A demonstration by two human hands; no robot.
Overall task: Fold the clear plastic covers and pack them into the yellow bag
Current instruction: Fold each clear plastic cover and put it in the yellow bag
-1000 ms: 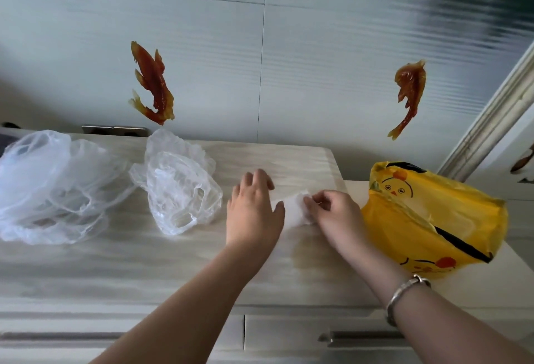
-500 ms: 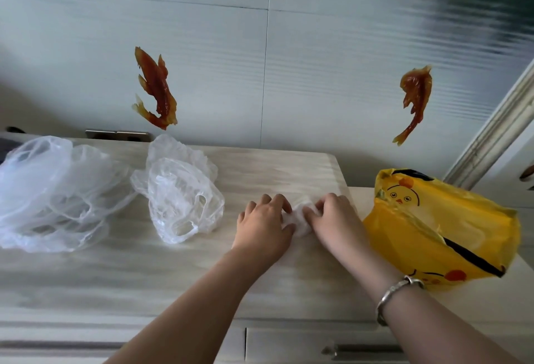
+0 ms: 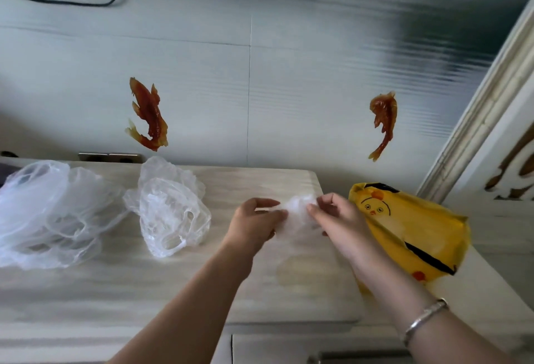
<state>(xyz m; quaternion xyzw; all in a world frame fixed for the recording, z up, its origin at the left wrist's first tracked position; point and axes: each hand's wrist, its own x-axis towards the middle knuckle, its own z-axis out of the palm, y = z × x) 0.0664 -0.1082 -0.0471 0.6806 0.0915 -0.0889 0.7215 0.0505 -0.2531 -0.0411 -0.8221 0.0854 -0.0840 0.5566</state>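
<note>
Pale wood-grain table (image 3: 173, 291) fills the lower frame; at centre the left hand (image 3: 254, 225) and right hand (image 3: 341, 219) each pinch the small folded cover (image 3: 297, 210). Slick film may spring open if either grip slackens. Right, the crinkled yellow bag (image 3: 410, 227); left, two loose clear covers (image 3: 170, 210).

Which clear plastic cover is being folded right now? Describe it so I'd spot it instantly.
On the pale wooden cabinet top, look just left of the yellow bag. Between the left hand and right hand is a small cover, pinched by both. Unlike the loose covers farther left, it is bunched tiny.
</note>
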